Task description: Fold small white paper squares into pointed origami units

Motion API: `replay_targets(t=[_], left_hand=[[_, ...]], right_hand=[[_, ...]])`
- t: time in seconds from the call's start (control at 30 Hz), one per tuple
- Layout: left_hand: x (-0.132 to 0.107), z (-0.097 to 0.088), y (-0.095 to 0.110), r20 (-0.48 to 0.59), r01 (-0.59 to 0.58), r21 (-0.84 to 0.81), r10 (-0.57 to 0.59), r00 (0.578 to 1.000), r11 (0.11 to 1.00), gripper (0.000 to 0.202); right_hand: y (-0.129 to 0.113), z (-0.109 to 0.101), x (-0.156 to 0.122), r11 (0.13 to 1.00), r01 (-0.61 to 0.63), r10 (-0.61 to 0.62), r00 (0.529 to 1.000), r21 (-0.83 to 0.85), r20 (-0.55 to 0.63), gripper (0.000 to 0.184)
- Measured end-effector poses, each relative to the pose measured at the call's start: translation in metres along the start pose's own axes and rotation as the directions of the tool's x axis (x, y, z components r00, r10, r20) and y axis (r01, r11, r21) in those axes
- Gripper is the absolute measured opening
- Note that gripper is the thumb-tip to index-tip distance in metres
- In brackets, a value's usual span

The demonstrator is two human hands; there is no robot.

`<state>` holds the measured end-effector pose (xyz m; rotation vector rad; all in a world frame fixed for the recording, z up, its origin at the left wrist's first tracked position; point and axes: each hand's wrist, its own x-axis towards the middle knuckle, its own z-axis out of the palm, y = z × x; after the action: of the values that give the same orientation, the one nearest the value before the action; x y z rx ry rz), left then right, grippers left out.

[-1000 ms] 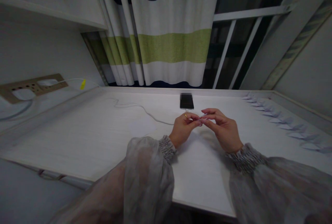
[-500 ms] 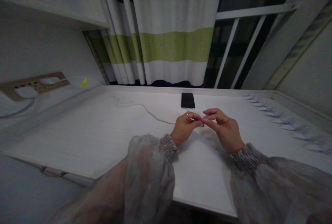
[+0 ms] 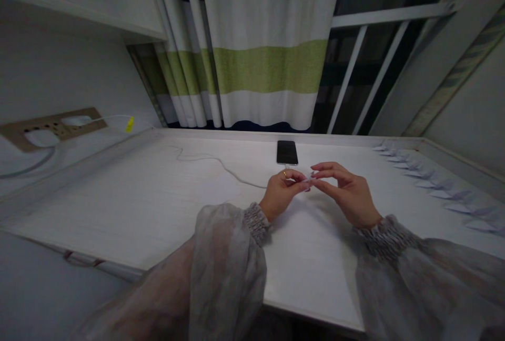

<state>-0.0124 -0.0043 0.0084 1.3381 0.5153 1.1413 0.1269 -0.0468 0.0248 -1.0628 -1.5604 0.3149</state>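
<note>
Over the middle of the desk, my left hand [image 3: 281, 193] pinches a small piece of white folded paper [image 3: 309, 178] between thumb and fingers. My right hand [image 3: 350, 198] meets it from the right, thumb and fingertips closed on the paper's other end. Fingers cover most of the piece, so its exact shape is hidden. Just beyond my hands lies a dark-screened phone [image 3: 287, 152] with a white cable [image 3: 236, 177] running from it to the left. Along the right side stands a row of several folded white paper pieces [image 3: 437, 184].
The white desk [image 3: 130, 209] spreads out under my arms. A striped curtain [image 3: 268, 67] and a white window bar [image 3: 394, 16] are behind it. On the left wall is a socket panel [image 3: 55, 128] with plugs in it; a shelf [image 3: 79, 20] juts out above.
My right hand has shifted slightly to the right and its fingers have opened a little, so more of the paper shows between my fingertips. My left hand stays nearly in place.
</note>
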Motion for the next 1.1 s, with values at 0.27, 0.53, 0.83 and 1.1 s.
replay_targets(t=[0.27, 0.53, 0.83, 1.1], left_hand=[[0.000, 0.001, 0.001, 0.024, 0.030, -0.022, -0.029, 0.999, 0.999, 0.032], [0.000, 0.004, 0.003, 0.035, 0.045, -0.049, -0.043, 0.998, 0.998, 0.032], [0.000, 0.002, 0.000, -0.010, 0.064, -0.054, -0.064, 0.998, 0.997, 0.029], [-0.001, 0.004, 0.003, 0.031, 0.099, -0.057, -0.097, 0.995, 0.993, 0.025]], right_hand=[[-0.001, -0.003, 0.000, 0.997, 0.071, -0.070, 0.996, -0.034, 0.047, 0.006], [-0.004, 0.004, -0.004, 0.999, 0.026, -0.024, 0.997, 0.028, -0.070, 0.004], [-0.003, 0.008, -0.003, 1.000, -0.020, 0.020, 1.000, 0.016, -0.018, 0.006], [-0.007, 0.009, -0.004, 0.999, -0.033, 0.034, 0.997, 0.017, -0.071, 0.011]])
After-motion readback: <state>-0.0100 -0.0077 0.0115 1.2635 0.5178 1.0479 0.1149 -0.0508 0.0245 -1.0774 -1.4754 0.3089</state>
